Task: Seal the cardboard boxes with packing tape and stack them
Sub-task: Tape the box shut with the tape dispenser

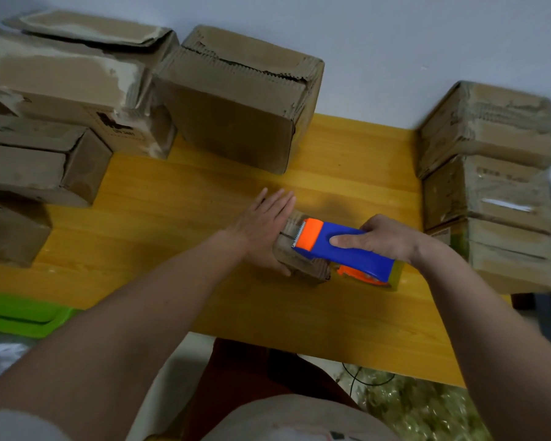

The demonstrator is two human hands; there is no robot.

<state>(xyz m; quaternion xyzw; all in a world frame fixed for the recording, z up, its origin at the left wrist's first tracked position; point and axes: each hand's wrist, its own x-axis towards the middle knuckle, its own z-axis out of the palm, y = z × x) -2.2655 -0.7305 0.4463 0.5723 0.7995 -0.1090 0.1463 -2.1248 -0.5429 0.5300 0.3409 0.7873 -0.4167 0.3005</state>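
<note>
Left hand (261,227): I press flat, fingers straight, on small box (303,265).
Right hand (382,238): I grasp tape dispenser (341,249), over box.

**Yellow Table Stood Against Pale Wall**

A yellow wood-grain table (159,218) stood against a plain pale-blue wall (395,43). A bright green plastic tray (19,316) lay below its left edge. A thin black cable (360,377) trailed over the speckled floor (420,412) beneath the table's near right corner.
</note>
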